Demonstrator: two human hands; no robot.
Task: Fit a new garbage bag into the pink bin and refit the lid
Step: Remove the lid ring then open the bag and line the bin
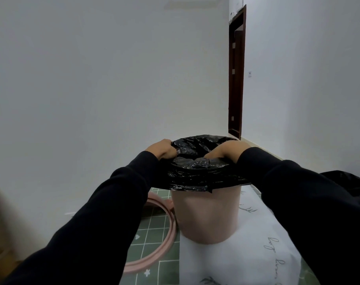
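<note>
One pink bin (205, 214) stands on the bench (152, 239), one pink ring lid (154, 258) lying left of it, the left hand (163, 150) pinching one black garbage bag (195, 173) folded over its rim, the right hand (226, 150) reaching inside, grip hidden.

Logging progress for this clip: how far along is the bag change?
Done: the black garbage bag is inside the pink bin, its edge folded over the rim. In hand: the left hand grips the bag at the rim; the right hand reaches inside. Left: the pink ring lid lies on the green tiled surface beside the bin, not refitted.
</note>
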